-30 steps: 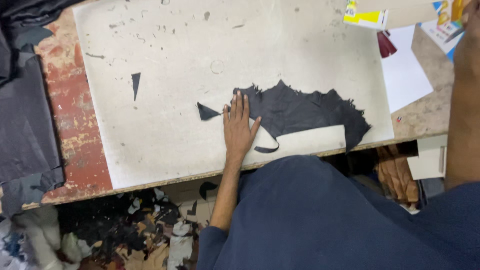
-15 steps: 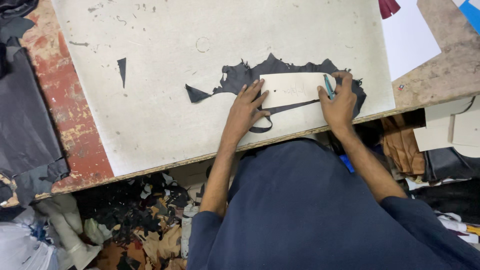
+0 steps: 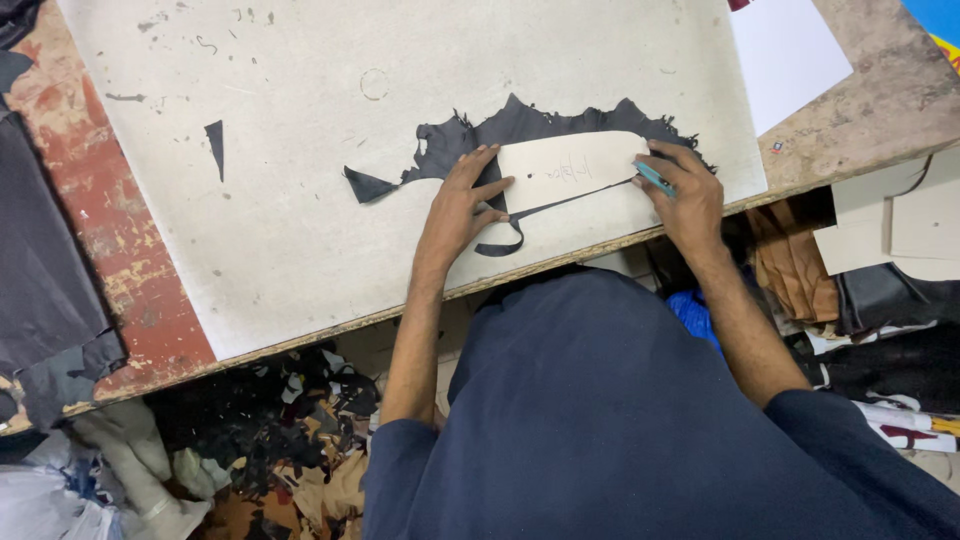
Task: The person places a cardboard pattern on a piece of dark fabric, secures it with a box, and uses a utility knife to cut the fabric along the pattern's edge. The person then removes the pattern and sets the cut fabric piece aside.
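One white cutting board (image 3: 300, 200) lies on the tabletop (image 3: 120, 260), its near edge close to the tabletop's front edge. One ragged piece of black leather (image 3: 520, 128) lies on the board near the board's front right corner. One pale card pattern (image 3: 565, 170), rounded at the ends, lies flat on top of the leather, covering its middle.

Left hand (image 3: 462, 205): palm down, fingers (image 3: 482, 160) spread and released, pressing the left end of the pattern; they grip nothing. Right hand (image 3: 685, 190): fingers clenched around one teal pen (image 3: 655, 180), its tip at the right end of the pattern, beside the leather.

One thin black strip (image 3: 540, 212) runs from the pattern's right part toward the board's front edge and loops below the left hand. One pointed black scrap (image 3: 215, 145) lies well apart on the left part of the board.

One white sheet (image 3: 790, 55) rests at the tabletop's far right corner, touching the board's right edge. Dark fabric (image 3: 40, 270) hangs over the tabletop's left edge. Leather offcuts (image 3: 290, 440) of uncounted number lie on the floor below the front edge
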